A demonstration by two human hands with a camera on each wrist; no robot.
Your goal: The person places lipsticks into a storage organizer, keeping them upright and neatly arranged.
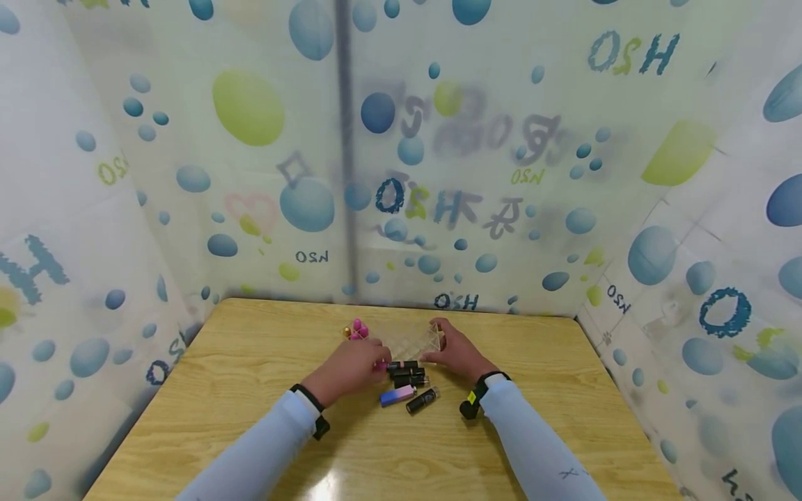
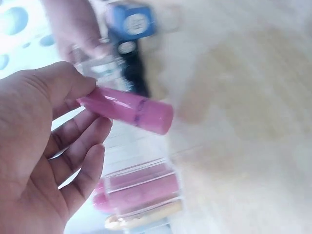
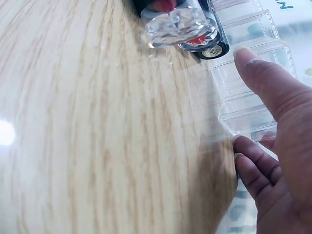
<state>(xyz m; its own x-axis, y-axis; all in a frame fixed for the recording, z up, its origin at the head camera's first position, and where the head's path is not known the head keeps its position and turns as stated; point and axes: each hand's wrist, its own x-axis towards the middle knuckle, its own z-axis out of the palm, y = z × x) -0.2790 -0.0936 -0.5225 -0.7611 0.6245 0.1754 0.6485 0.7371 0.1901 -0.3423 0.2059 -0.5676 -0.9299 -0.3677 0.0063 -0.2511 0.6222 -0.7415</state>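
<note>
H2O — mirrored — repeats across the wall covering. An X marks the right sleeve. Print on the pink tube is blurred.

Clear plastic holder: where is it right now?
In the head view, the clear plastic holder is toward the far edge of the table, just beyond the black tubes, its right end in the right hand.

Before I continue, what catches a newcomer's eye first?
Probably the glossy pink cylindrical tube pinched in the left hand. Next, the clear plastic compartmented organizer, its right end gripped by the right hand. Nearer the camera, a blue-and-lilac rectangular tube lies on the wooden table.
</note>
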